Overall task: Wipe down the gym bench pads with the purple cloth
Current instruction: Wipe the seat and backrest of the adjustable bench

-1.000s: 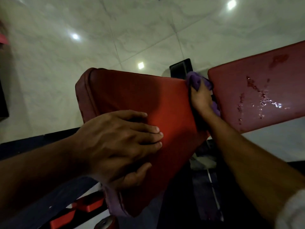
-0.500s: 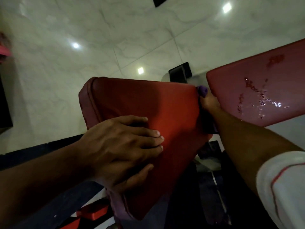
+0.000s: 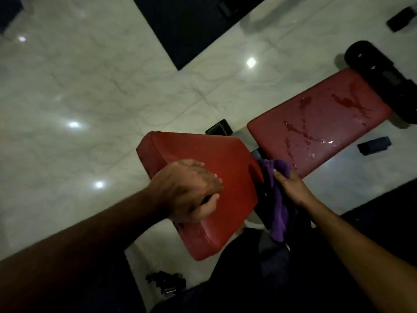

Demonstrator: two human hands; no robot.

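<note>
Marble floor under red pads

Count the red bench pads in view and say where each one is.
2. The near pad lies under the left hand; the wet far pad lies upper right, beyond the purple cloth. Others may sit out of frame.

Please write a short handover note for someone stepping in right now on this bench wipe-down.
Left hand: rests on top of the near red pad, with the thumb at the pad's near edge, steadying it.
Right hand: holds the purple cloth in the gap between the two pads, against the near pad's side edge; the cloth hangs down below the hand.
Far red pad: droplets and wet streaks lie on its surface, so it appears not yet wiped.
Done, apparently: the near pad's top shows no droplets.
Left: finish the gap-side edge, then wipe the far pad.
</note>
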